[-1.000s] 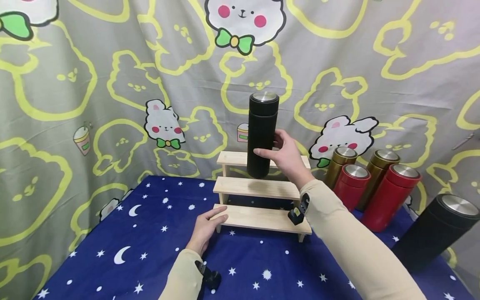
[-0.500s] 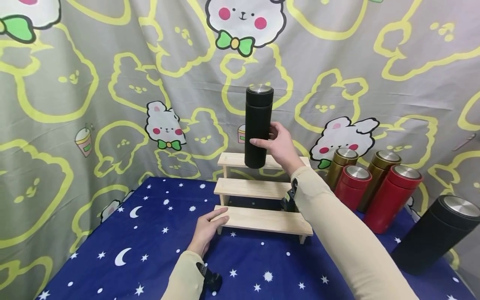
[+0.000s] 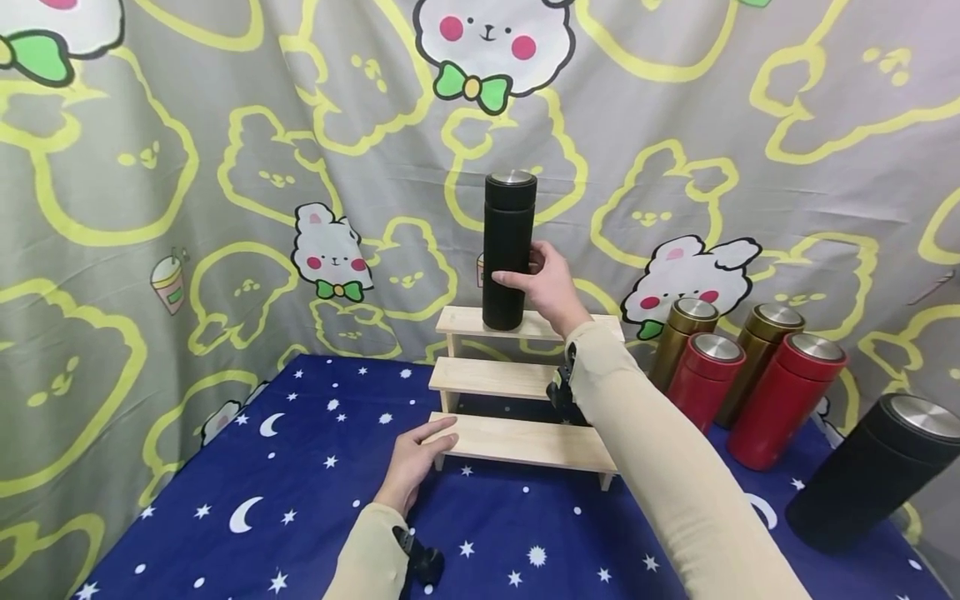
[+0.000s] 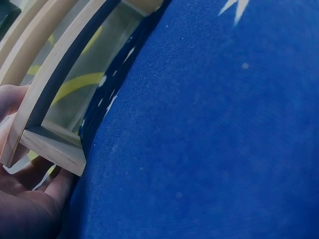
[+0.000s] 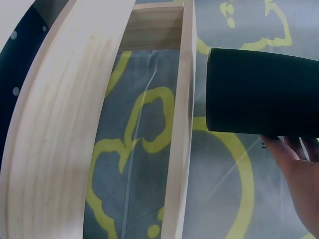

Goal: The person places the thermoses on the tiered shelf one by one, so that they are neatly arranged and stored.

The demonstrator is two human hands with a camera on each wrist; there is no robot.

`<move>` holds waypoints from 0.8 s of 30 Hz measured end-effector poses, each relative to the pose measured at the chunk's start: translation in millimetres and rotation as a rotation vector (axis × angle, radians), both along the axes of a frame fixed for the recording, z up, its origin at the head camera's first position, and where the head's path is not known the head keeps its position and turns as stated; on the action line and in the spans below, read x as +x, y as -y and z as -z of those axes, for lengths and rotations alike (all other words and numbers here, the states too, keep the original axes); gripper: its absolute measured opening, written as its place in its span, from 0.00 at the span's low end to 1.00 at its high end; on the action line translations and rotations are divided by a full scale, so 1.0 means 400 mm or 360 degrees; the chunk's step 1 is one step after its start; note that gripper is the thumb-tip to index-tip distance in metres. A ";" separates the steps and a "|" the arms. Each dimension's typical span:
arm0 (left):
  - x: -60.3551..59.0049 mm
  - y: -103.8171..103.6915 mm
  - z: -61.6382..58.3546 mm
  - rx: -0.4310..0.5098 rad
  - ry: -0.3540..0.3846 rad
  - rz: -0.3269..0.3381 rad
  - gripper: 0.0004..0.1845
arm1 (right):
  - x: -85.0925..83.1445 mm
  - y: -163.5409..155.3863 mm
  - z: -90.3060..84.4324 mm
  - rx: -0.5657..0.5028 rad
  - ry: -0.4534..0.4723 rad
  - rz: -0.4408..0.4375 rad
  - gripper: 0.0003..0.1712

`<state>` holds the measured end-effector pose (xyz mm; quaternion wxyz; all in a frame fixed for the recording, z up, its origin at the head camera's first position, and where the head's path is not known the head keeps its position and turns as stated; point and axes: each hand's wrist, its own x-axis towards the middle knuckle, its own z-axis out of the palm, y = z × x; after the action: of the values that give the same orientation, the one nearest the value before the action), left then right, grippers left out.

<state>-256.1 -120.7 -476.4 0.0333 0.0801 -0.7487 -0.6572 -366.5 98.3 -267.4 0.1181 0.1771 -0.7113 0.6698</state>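
Observation:
In the head view my right hand (image 3: 553, 285) grips a black thermos flask (image 3: 506, 258) with a steel-topped lid, thumb across its front. The flask stands upright over the top step of a three-step wooden stand (image 3: 517, 437). In the right wrist view a narrow gap shows between the flask's base (image 5: 234, 92) and the top step's edge (image 5: 179, 134). My left hand (image 3: 408, 458) holds the left end of the bottom step. Seen from the left wrist, the thumb lies over that plank (image 4: 47, 79) and the other fingers reach below it, around the leg (image 4: 57, 149).
On the right of the star-patterned blue cloth (image 3: 300, 475) stand two gold flasks (image 3: 761, 342), two red flasks (image 3: 783, 400) and another black flask (image 3: 870, 475), near my right forearm. A grey curtain (image 3: 405, 183) with cartoon drawings hangs close behind the stand.
My right hand has carried the black flask slightly left and up, from in front of the top step to over it. The left hand stays on the bottom step.

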 end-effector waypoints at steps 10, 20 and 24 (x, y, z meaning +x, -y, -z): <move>-0.002 -0.002 -0.006 -0.0001 -0.0007 0.0002 0.18 | -0.011 0.011 -0.010 0.0005 0.0011 0.0009 0.40; -0.002 -0.003 -0.004 -0.0009 0.0002 -0.0010 0.18 | -0.032 0.012 0.005 0.0077 0.0028 0.0025 0.39; -0.004 -0.001 0.002 -0.0022 0.0003 -0.0008 0.18 | -0.041 0.011 0.018 0.0077 0.0035 0.0039 0.38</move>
<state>-257.6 -120.1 -477.3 0.0350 0.0824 -0.7530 -0.6519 -382.8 94.0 -274.5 0.1142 0.1639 -0.7307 0.6528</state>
